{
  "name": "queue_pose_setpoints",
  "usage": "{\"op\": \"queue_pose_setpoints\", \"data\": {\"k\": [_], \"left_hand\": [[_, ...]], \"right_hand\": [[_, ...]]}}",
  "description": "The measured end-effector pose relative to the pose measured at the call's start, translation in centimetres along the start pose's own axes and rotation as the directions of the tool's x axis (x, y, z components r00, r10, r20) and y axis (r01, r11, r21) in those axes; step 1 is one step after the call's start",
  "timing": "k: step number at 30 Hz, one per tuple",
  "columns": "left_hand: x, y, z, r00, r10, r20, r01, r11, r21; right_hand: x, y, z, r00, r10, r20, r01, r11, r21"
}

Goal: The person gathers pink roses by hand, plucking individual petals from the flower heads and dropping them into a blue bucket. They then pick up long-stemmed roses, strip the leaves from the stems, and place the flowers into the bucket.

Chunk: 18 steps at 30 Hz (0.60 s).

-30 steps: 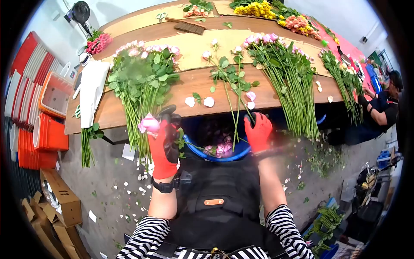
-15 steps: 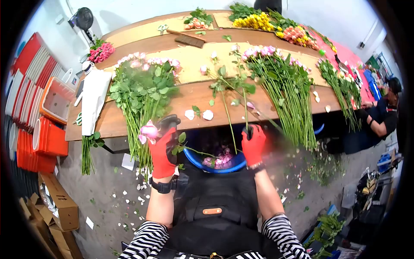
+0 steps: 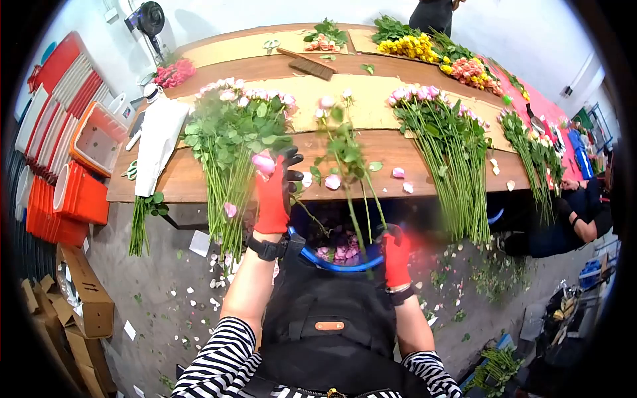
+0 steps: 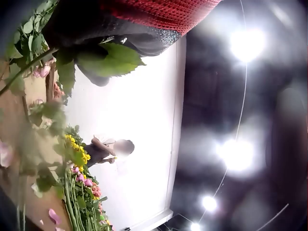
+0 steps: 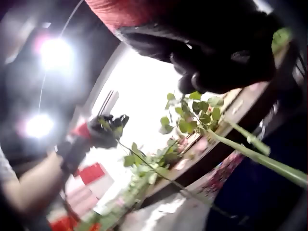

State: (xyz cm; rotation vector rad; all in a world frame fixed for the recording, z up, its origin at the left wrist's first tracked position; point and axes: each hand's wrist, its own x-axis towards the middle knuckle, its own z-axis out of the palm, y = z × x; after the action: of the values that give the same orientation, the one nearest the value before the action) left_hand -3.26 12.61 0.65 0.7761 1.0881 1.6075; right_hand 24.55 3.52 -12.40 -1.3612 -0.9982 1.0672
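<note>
A pink rose (image 3: 264, 163) is in my left hand (image 3: 273, 199), gloved in red and black. Its bloom shows beside the palm, and its leafy stem (image 5: 159, 174) slants down over the blue bin (image 3: 330, 266). A green leaf (image 4: 108, 60) hangs below this hand in the left wrist view. My right hand (image 3: 397, 257), fingers curled, is by the bin's right rim, close to the lower ends of two long rose stems (image 3: 367, 205) that overhang the table edge. I cannot tell whether its fingers hold one. The stems' pale pink blooms (image 3: 326, 102) lie on the cardboard.
Bundles of pink roses lie at left (image 3: 232, 132) and right (image 3: 441, 142) on the table (image 3: 312, 149). A white wrapped bunch (image 3: 161, 142), a brush (image 3: 310, 68) and scissors (image 3: 271, 45) are further off. Red crates (image 3: 66, 212) stand at left. Another person (image 3: 584, 212) works at right.
The two loose roses on the table have shifted left, closer together. My right hand has moved down and back from the table edge. My left hand's fingers have spread; it keeps its rose.
</note>
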Motion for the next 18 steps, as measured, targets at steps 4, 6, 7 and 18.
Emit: {"op": "queue_pose_setpoints", "data": {"k": [4,6,7,18], "left_hand": [[-0.4,-0.8,-0.9,1.000,-0.016,-0.026,0.016,1.000,-0.023],[-1.0,-1.4,-1.6,0.999,0.007,-0.054,-0.009,0.999,-0.040],[-0.8,-1.3,-1.6,0.998,0.002,-0.066,-0.005,0.999,-0.044],[-1.8,-7.8,1.9,1.000,0.007,-0.020,-0.003,0.985,0.173]], "right_hand": [[0.0,-0.5,-0.3,0.990,0.130,-0.049,-0.127,0.990,0.058],[0.0,-0.8,-0.7,0.998,0.050,-0.048,-0.051,0.998,-0.035],[0.2,-0.9,-0.8,0.999,0.002,-0.049,-0.006,0.997,-0.077],[-1.4,-4.3,-0.2,0.991,-0.125,-0.044,0.116,0.978,-0.174]]}}
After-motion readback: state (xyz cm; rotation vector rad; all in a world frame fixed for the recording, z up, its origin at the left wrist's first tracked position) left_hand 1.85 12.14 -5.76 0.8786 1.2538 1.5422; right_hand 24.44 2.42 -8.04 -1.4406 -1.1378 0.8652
